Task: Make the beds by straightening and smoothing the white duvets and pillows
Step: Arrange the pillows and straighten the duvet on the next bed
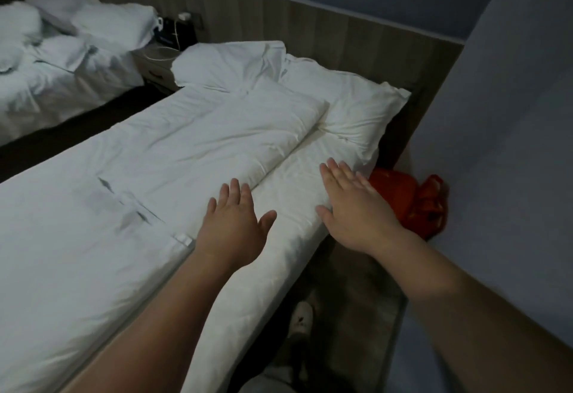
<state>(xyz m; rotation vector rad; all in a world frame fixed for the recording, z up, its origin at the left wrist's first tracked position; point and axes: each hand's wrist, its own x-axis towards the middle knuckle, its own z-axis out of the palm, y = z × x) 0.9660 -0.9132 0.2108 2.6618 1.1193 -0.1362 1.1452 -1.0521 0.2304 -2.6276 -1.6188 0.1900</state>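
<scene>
The duvet (186, 144) is spread along the near bed, its long axis running from lower left up toward the pillows (350, 107). Its folded edge is touched by the left hand (235, 225), laid flat. The right hand (350, 206), also flat and grasping nothing, is placed beside it, nearer the pillows.

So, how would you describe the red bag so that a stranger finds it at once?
Start at the near bed. Follow its right edge to the pillow; the bag sits beside it, by the wall. It is the only red thing.
</scene>
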